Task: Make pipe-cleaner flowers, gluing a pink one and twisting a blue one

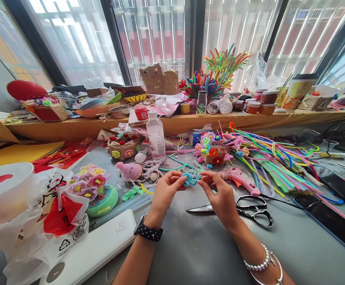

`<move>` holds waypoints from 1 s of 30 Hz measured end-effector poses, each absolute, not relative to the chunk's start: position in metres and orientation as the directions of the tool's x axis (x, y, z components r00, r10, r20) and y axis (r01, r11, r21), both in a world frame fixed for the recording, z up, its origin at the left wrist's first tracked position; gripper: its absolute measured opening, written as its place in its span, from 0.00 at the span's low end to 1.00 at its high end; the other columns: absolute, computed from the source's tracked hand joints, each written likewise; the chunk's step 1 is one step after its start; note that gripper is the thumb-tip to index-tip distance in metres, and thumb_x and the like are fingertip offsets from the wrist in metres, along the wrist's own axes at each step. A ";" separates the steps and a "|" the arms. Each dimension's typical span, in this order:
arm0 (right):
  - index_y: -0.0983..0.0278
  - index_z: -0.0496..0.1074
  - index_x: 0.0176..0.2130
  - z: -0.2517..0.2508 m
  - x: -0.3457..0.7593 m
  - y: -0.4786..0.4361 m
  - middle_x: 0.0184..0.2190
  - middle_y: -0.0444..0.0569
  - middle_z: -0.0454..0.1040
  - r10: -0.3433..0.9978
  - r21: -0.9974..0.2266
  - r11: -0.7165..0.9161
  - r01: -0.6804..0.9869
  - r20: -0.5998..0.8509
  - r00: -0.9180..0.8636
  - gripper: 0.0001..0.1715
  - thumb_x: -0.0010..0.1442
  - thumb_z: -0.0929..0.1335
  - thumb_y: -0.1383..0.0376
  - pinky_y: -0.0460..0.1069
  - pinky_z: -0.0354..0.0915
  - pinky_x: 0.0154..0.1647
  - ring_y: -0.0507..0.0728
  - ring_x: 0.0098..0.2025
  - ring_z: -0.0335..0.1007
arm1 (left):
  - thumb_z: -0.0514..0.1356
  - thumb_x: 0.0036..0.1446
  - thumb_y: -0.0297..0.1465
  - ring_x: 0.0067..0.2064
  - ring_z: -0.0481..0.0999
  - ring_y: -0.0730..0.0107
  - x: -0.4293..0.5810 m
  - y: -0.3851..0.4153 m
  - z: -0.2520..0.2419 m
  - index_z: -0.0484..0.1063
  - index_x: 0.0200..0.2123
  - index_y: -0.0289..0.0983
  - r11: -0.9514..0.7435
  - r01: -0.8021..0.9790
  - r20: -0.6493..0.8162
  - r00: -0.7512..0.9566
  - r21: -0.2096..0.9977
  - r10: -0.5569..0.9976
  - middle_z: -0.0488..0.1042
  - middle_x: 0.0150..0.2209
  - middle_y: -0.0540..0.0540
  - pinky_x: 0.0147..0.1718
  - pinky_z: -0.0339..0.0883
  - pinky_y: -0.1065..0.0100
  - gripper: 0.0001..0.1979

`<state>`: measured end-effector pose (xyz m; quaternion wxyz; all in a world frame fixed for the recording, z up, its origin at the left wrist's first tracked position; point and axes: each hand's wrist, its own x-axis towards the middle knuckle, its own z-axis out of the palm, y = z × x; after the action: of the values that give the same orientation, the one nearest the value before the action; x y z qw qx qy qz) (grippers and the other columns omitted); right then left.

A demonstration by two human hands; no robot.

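Observation:
A blue pipe cleaner, bent into small loops, is held up over the grey table between both hands. My left hand pinches its looped left part between thumb and fingers. On the other side, my right hand grips the right end with thumb and forefinger. Black-handled scissors lie partly beneath my right hand, blades pointing left. Just behind that hand rests a pink glue gun. Left of my left hand are a pink crocheted piece and strings of pearl beads.
Bundles of coloured pipe cleaners spread over the right side, near a dark phone. A white power bank and a plastic bag lie at left. Behind stand a clear bottle and a flower-trimmed basket.

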<state>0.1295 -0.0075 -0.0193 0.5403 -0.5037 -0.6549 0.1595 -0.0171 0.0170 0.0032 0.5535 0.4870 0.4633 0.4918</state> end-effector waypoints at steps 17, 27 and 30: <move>0.65 0.66 0.25 -0.019 0.130 -0.003 0.19 0.43 0.68 0.982 -0.981 0.189 0.046 0.188 -0.022 0.16 0.50 0.64 0.55 0.43 0.50 0.15 0.46 0.16 0.52 | 0.64 0.38 0.31 0.31 0.71 0.74 -0.012 0.013 0.005 0.69 0.27 0.34 0.135 -0.243 -0.095 0.168 0.961 0.981 0.73 0.27 0.48 0.33 0.67 0.70 0.11; 0.61 0.69 0.36 -0.008 0.136 -0.007 0.36 0.50 0.69 0.600 -0.514 0.457 0.726 0.781 0.175 0.11 0.49 0.67 0.62 0.56 0.58 0.44 0.59 0.41 0.62 | 0.63 0.38 0.32 0.33 0.72 0.71 -0.012 0.013 0.003 0.71 0.30 0.34 0.065 -0.206 -0.055 0.055 0.976 0.997 0.73 0.32 0.46 0.35 0.67 0.69 0.12; 0.58 0.69 0.35 -0.007 0.134 -0.010 0.34 0.47 0.71 0.493 -0.302 0.581 0.755 0.869 -0.031 0.10 0.51 0.65 0.69 0.57 0.56 0.48 0.56 0.41 0.64 | 0.63 0.38 0.32 0.32 0.71 0.71 -0.010 0.015 -0.001 0.69 0.28 0.33 0.074 -0.199 -0.067 0.039 0.977 0.997 0.72 0.31 0.47 0.35 0.67 0.69 0.11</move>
<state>0.1338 -0.0096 -0.0066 0.5384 -0.4411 -0.7076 -0.1219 -0.0098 0.0146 -0.0009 0.5732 0.4372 0.4564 0.5215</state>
